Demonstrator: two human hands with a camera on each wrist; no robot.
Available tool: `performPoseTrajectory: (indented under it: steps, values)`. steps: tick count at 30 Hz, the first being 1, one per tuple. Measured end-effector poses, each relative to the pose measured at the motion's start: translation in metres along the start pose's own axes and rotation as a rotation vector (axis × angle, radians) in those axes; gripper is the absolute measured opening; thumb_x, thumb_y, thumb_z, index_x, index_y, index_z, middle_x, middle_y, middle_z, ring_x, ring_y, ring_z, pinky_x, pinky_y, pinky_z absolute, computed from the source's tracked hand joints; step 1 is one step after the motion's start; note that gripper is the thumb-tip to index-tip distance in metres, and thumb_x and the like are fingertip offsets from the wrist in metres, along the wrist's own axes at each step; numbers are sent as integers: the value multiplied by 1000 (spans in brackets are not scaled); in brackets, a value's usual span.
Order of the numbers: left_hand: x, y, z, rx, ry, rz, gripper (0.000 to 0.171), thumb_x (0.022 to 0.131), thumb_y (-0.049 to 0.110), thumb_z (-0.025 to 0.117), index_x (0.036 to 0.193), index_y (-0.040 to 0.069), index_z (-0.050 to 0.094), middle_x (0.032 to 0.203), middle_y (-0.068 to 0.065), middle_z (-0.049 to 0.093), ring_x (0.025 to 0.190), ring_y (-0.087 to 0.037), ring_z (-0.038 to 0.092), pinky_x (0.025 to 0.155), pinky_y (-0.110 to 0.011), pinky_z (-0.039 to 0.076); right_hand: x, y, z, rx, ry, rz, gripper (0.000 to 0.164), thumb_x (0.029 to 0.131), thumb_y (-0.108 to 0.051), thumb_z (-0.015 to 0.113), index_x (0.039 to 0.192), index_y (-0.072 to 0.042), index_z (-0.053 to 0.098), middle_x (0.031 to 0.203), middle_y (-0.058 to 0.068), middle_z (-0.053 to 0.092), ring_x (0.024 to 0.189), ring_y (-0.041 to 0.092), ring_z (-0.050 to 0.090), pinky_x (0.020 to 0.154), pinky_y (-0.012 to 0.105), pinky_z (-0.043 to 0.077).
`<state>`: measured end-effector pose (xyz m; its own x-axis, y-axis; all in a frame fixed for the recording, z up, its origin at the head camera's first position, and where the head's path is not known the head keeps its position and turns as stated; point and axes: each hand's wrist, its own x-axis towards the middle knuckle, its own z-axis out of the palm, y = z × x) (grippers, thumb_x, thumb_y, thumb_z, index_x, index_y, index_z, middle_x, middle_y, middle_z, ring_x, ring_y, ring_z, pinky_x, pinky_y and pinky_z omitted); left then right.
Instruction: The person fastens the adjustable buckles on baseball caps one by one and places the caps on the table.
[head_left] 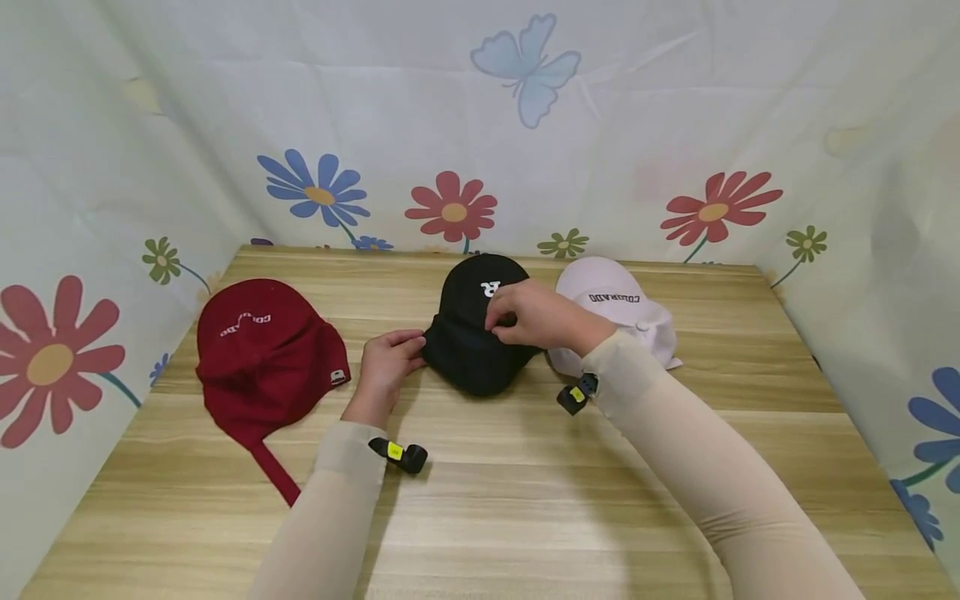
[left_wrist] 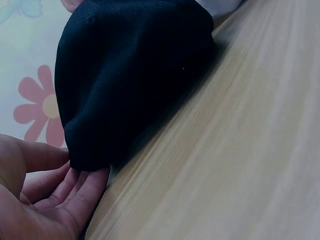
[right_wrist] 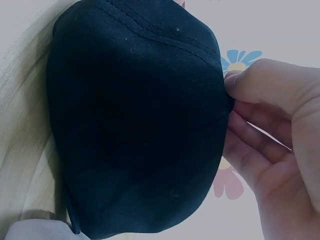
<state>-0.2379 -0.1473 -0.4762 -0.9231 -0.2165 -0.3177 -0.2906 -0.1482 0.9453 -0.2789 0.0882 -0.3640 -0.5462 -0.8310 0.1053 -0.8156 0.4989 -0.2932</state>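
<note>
I pinch black rounded fabric cap, left hand and right hand, near wooden table far edge; adjusting, likely; next needs even hold.

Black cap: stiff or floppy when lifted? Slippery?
Probably floppy: the black cap is cloth with soft dents and folds. Likely not slippery: its surface looks matte and woven, and left hand and right hand each pinch it with fingertips.

Head cam: high, faces fwd/down over pale wood-grain tabletop. Black L wrist cam & black R wrist cam: v. close, rolled sideways, both facing same rounded black cloth cap.
</note>
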Motion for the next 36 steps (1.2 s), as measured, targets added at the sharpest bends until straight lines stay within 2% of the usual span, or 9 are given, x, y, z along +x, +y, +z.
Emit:
performPoseTrajectory:
  steps: [6, 11, 18, 25, 28, 34, 36]
  values:
    - [-2, 0, -3, 59, -5, 42, 26, 86, 8, 59, 110, -2, 61, 109, -14, 59, 75, -9, 63, 82, -36, 53, 1, -2, -5, 29, -2, -4, 12, 83, -16, 61, 90, -14, 71, 96, -4, 65, 88, 9, 57, 84, 27, 48]
    - [-9, 4, -9, 157, 8, 83, 27, 88, 11, 58, 112, 0, 61, 109, -16, 60, 76, -12, 65, 81, -35, 54, 6, -9, -9, 33, 20, -26, 13, 83, -15, 61, 92, -13, 70, 97, -4, 65, 91, 10, 58, 87, 27, 48]
    - [-24, 14, -16, 222, 50, 104, 28, 89, 15, 57, 112, 1, 61, 104, -20, 63, 88, -27, 65, 78, -34, 55, 20, -26, -14, 5, 73, -84, 14, 84, -17, 60, 93, -15, 70, 99, -5, 65, 93, 9, 58, 85, 27, 48]
    - [-40, 27, -29, 281, 67, 197, 30, 89, 21, 58, 111, 2, 62, 106, -23, 62, 88, -31, 66, 76, -33, 55, 39, -41, -8, 20, 93, -137, 19, 86, -17, 54, 100, -19, 67, 105, -5, 62, 95, 9, 57, 87, 25, 46]
    - [-47, 33, -37, 294, 67, 227, 31, 89, 24, 57, 112, 3, 62, 108, -20, 62, 86, -27, 67, 76, -31, 55, 48, -48, -4, 27, 97, -144, 21, 87, -18, 52, 104, -20, 65, 111, -5, 59, 98, 9, 56, 87, 25, 46]
    - [-64, 48, -50, 308, 78, 263, 33, 89, 28, 56, 112, 4, 62, 110, -15, 62, 76, -7, 65, 76, -32, 55, 61, -65, 2, 69, 131, -144, 23, 87, -18, 53, 108, -19, 63, 115, -5, 58, 107, 9, 53, 93, 26, 44]
    - [-69, 52, -56, 314, 96, 269, 33, 90, 29, 56, 112, 5, 62, 109, -14, 62, 75, -5, 65, 74, -30, 55, 66, -70, 5, 81, 136, -136, 24, 88, -19, 54, 109, -19, 63, 116, -5, 58, 109, 8, 52, 95, 25, 43]
